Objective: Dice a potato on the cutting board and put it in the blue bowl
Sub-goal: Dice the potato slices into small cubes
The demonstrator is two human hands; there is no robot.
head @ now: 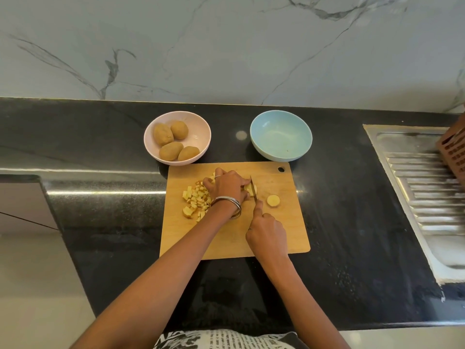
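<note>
A wooden cutting board [276, 235] lies on the dark counter. My left hand [227, 186] holds a potato piece [249, 189] down on the board, fingers curled over it. My right hand [266, 231] grips a knife [254, 190], index finger along its spine, with the blade set against that piece. A pile of potato dice [196, 199] lies to the left of my left hand. One round potato slice [273, 200] lies to the right of the blade. The blue bowl [281, 135] stands empty behind the board's right end.
A pink bowl [201, 127] with several whole potatoes [171, 141] stands behind the board's left end. A steel sink drainboard [427, 187] lies at the right, with a brown slotted rack [453, 147] at the frame edge. The marble wall rises behind the counter.
</note>
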